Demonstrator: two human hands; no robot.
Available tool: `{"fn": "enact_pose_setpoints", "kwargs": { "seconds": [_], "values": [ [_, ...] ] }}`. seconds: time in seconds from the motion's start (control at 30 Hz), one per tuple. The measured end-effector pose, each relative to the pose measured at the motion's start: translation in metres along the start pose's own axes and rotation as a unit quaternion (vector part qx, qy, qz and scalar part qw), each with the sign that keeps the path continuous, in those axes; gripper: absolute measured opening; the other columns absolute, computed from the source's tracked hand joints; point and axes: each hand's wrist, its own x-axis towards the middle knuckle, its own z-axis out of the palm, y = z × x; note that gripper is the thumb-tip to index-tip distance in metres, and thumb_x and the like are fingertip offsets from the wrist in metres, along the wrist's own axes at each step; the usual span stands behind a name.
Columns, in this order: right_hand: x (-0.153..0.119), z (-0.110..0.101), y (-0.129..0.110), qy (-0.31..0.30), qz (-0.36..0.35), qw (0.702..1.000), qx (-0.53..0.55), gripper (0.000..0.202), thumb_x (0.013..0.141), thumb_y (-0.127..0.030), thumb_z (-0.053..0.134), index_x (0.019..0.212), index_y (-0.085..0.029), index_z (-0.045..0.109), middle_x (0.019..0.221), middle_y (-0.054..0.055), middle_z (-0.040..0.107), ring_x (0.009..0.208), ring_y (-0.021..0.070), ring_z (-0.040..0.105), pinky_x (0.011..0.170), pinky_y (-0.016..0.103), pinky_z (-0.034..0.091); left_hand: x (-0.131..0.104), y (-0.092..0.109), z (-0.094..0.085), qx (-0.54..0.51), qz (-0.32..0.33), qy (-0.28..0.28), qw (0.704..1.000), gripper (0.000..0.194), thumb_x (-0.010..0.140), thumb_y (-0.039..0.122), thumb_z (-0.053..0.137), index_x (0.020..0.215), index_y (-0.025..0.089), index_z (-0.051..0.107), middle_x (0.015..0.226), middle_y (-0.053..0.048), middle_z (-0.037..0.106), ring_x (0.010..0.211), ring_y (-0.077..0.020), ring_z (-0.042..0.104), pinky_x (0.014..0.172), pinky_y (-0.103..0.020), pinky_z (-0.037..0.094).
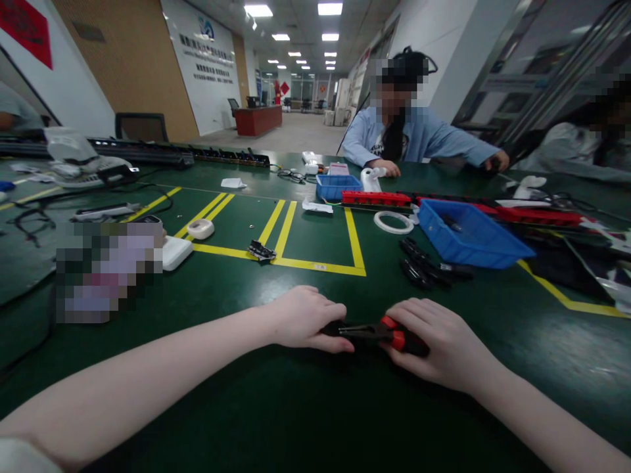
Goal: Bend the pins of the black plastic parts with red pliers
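My right hand [438, 338] is closed around the red-and-black handles of a pair of long-nose pliers [389, 333]. Their slim jaws point left, toward my left hand [305, 318]. Between its thumb and fingers, that hand pinches a small black piece [334, 327], mostly covered by the fingers. The plier tips meet or overlap the piece; whether they grip it I cannot tell. Both hands are low over the green table [276, 420]. Beyond my right hand lies a heap of black plastic parts [419, 266].
A blue bin [468, 233] stands at the right, with a smaller blue bin [338, 187] farther back. A white ring [393, 223], a tape roll [200, 228] and a crumpled black-and-white scrap [261, 251] lie around. Red strips [377, 199] run across; a person [414, 141] sits opposite.
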Motion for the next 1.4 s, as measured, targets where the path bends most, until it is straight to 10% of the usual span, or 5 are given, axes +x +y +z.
{"fn": "enact_pose_setpoints", "kwargs": {
  "seconds": [1.4],
  "values": [
    [0.0007,0.0024,0.0030,0.018,-0.005,1.000,0.010,0.021,0.082,-0.030,0.061,0.100,-0.019,0.062,0.090,0.010,0.071,0.078,0.0229,0.066,0.069,0.036,0.053,0.0002,-0.0035,0.0020,-0.034,0.026,0.020,0.999,0.047,0.094,0.064,0.046,0.085,0.019,0.056,0.072,0.000,0.063,0.059,-0.0157,0.057,0.063,-0.028,0.040]
  ]
}}
